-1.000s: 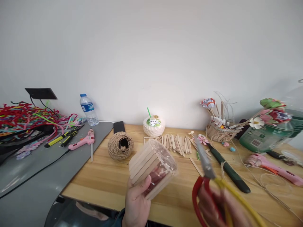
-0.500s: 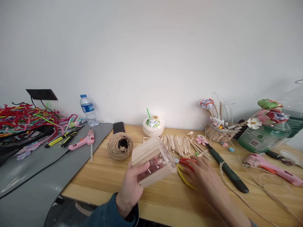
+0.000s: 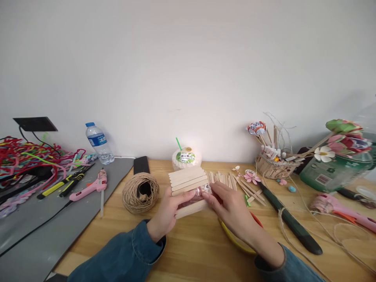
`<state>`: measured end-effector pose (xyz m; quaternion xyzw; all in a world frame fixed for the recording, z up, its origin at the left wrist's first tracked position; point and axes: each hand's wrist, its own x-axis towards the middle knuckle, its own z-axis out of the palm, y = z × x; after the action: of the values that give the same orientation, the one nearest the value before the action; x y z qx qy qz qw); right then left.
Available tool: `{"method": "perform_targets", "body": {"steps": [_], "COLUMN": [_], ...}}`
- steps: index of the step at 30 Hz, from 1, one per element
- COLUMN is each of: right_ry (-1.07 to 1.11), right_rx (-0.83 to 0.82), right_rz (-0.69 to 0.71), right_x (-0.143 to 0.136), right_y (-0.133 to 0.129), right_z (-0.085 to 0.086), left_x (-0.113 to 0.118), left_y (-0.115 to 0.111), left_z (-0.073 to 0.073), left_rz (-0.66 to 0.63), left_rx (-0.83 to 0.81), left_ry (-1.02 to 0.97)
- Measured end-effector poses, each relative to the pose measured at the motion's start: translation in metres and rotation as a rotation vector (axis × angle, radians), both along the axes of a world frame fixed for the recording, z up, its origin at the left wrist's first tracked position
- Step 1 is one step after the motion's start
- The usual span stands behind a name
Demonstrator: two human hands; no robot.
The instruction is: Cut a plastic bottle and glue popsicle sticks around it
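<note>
Between my hands is a clear plastic container (image 3: pixel 188 200) faced with rows of wooden craft sticks, held above the table. My left hand (image 3: pixel 167 209) grips its left end, thumb across the clear gap between the stick rows. At the right end, my right hand (image 3: pixel 230 205) has its thumb and fingers closed on the plastic rim. Red and yellow pliers (image 3: pixel 236 239) lie on the table, partly covered by my right hand and wrist. Loose craft sticks (image 3: pixel 223 179) are spread behind the container. A ball of jute twine (image 3: pixel 129 196) sits left of my left hand.
A wrapped coconut (image 3: pixel 186 159) with a green straw stands by the wall. To the right lie a dark green-handled tool (image 3: pixel 293 221) and a pink glue gun (image 3: pixel 346 209). A stick basket (image 3: pixel 274 167) stands behind them. Another glue gun (image 3: pixel 91 187) and a water bottle (image 3: pixel 100 143) are on the left.
My right hand has left the pliers on the table and come onto the container's right end. The container has turned more level in my left hand. The whole view has shifted slightly.
</note>
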<state>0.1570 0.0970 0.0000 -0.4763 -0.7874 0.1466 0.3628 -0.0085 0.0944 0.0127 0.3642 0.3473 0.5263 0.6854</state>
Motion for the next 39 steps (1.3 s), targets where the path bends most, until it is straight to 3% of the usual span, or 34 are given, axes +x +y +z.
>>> {"method": "perform_targets", "body": {"steps": [4, 9, 12, 15, 20, 25, 28, 30, 32, 35, 39], "right_ry": [0.088, 0.239, 0.053, -0.139, -0.188, -0.043, 0.095, 0.203, 0.257, 0.149, -0.003], "right_rx": [-0.03, -0.25, -0.188, -0.175, -0.187, -0.242, -0.288, -0.241, -0.075, 0.201, 0.248], "right_rz": [0.012, -0.04, -0.122, -0.108, -0.085, -0.037, 0.004, 0.032, 0.07, 0.101, 0.159], "right_x": [0.004, 0.009, 0.009, 0.007, 0.007, 0.008, 0.009, 0.01, 0.012, 0.015, 0.015], "right_y": [0.01, 0.017, 0.019, 0.019, 0.017, 0.016, 0.015, 0.013, 0.01, 0.005, -0.001], "right_z": [-0.008, -0.013, -0.013, -0.015, -0.016, -0.015, -0.015, -0.016, -0.017, -0.018, -0.017], "left_x": [0.002, 0.001, 0.0, -0.001, -0.001, -0.002, -0.006, -0.01, -0.014, -0.017, -0.016], "left_y": [0.018, 0.033, 0.035, 0.034, 0.032, 0.033, 0.037, 0.041, 0.043, 0.042, 0.04], "left_z": [0.001, 0.001, -0.001, -0.006, -0.011, -0.008, -0.008, -0.008, -0.009, -0.01, -0.012], "left_rz": [0.002, -0.004, -0.064, -0.072, -0.018, -0.073, -0.177, -0.266, -0.34, -0.385, -0.354], "left_rx": [-0.063, -0.105, -0.122, -0.138, -0.201, -0.202, -0.237, -0.276, -0.306, -0.322, -0.33], "left_ry": [0.057, 0.083, 0.1, 0.111, 0.132, 0.098, 0.047, -0.02, -0.098, -0.167, -0.234]}}
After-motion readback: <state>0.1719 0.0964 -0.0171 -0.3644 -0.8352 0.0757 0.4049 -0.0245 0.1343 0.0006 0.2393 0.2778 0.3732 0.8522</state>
